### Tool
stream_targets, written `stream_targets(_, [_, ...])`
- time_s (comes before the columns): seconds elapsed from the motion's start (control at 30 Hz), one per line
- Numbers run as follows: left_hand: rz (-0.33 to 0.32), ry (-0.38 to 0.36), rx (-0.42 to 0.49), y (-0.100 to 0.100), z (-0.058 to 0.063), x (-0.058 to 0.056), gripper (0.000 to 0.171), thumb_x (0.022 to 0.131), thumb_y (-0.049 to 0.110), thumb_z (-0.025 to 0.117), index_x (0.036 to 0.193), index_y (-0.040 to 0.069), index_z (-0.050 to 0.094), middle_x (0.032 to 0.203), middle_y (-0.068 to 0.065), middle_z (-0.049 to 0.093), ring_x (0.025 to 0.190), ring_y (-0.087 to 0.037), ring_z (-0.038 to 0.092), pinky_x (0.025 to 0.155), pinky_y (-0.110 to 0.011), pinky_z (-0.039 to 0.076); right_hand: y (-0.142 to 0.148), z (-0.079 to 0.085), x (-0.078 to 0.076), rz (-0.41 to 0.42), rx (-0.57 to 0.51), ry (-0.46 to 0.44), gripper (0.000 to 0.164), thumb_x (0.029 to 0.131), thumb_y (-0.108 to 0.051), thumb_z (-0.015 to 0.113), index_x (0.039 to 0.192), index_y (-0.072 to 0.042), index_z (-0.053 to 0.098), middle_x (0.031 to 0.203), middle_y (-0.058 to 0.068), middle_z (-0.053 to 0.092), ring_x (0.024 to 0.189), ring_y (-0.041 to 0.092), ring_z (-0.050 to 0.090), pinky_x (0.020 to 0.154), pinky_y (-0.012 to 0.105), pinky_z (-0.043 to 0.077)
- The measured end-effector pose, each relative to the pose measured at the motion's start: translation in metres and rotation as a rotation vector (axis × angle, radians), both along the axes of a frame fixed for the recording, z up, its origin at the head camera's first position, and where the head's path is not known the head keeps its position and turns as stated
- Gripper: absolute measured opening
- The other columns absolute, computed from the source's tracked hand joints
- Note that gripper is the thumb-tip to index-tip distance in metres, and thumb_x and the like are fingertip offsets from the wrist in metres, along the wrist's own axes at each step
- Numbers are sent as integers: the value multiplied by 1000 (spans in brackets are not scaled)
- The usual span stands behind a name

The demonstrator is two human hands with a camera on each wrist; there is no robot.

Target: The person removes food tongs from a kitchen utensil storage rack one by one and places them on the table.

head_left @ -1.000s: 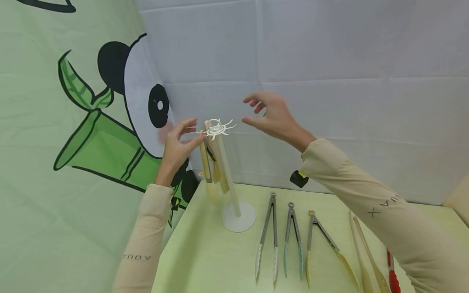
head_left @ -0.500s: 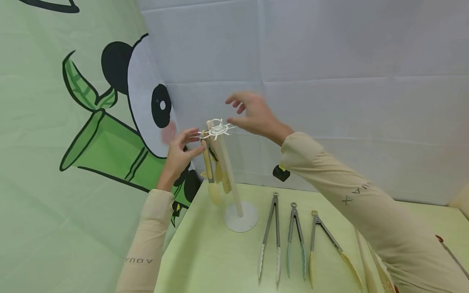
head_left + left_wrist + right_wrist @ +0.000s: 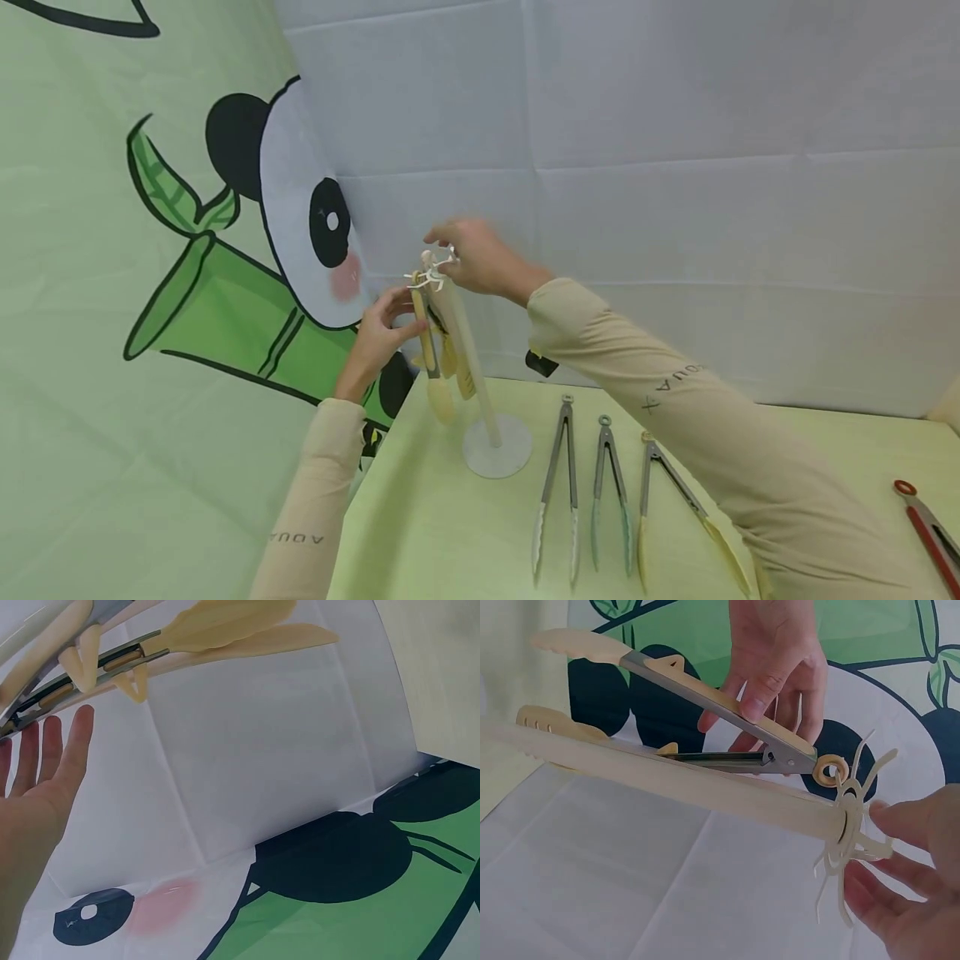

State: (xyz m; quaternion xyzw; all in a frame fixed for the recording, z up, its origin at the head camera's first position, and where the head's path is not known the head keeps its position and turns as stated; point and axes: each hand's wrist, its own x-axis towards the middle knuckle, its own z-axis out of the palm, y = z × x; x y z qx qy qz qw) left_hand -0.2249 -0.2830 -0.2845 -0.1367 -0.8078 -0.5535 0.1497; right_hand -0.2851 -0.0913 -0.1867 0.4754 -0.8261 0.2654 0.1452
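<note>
A white utensil stand (image 3: 476,375) with a hooked top (image 3: 847,825) rises from a round base. From one hook, by their ring, hang tongs (image 3: 709,705) with steel arms and cream-yellow grips and tips. My left hand (image 3: 378,337) holds these tongs, thumb (image 3: 757,709) on one arm and fingers behind. In the left wrist view its fingers (image 3: 75,746) reach up to the tongs' edge. My right hand (image 3: 483,262) pinches the stand's top between thumb and fingers, as the right wrist view shows. Other pale utensils, one a slotted turner (image 3: 559,727), hang behind.
On the pale yellow table (image 3: 420,533) lie tongs with white tips (image 3: 557,492), teal-tipped tongs (image 3: 611,500) and yellow-tipped tongs (image 3: 693,508). Red-handled tongs (image 3: 930,533) lie far right. A white cloth wall (image 3: 675,208) and a panda-printed green cloth (image 3: 232,300) stand close behind and left.
My right hand has moved left and down onto the stand's top. The left hand has lowered slightly and moved right, its thumb now on the hanging tongs.
</note>
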Motion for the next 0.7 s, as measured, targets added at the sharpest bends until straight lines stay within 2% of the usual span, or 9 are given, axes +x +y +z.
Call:
stream_targets(0.13, [-14, -17, 16, -1, -1, -2, 53, 79, 4, 63, 127, 4, 40, 125, -16, 45, 113, -27, 42, 92, -45, 33, -4, -4, -1, 26, -2, 12, 29, 81, 4, 54, 110, 0, 59, 107, 11, 59, 100, 24, 53, 83, 30, 42])
stream_targets(0.27, [-28, -64, 19, -1, -2, -2, 56, 79, 5, 63, 129, 7, 36, 126, -16, 44, 116, -27, 40, 93, -47, 32, -6, -5, -2, 29, -25, -20, 30, 80, 11, 49, 106, 1, 62, 104, 13, 61, 97, 25, 55, 81, 30, 43])
stream_targets(0.37, [-45, -91, 16, 0, -4, -3, 59, 79, 4, 62, 131, 8, 33, 127, -16, 42, 117, -28, 38, 93, -48, 31, -6, -6, -2, 16, -31, -42, 32, 79, 13, 48, 104, 0, 63, 104, 12, 61, 96, 25, 54, 81, 30, 44])
stream_targets(0.7, [-123, -124, 26, -1, -13, -8, 56, 80, 4, 62, 130, 4, 36, 130, -16, 40, 121, -27, 34, 97, -48, 26, -5, -5, -5, 9, -74, -21, 29, 79, 14, 48, 98, 0, 66, 100, 12, 62, 98, 24, 55, 81, 28, 44])
